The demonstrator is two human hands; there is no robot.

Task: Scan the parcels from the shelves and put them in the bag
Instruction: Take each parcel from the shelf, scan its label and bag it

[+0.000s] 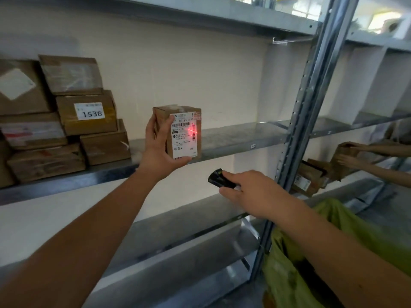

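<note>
Scanning is underway: the left hand (159,150) grips a parcel (181,132) in front of the shelf (233,138), the right hand (251,192) holds the scanner (219,178) (red beam on label); stacked boxes (86,112) remain, green bag (287,263) waits below right

Head-worn view, close, facing shelves (222,138)
</note>
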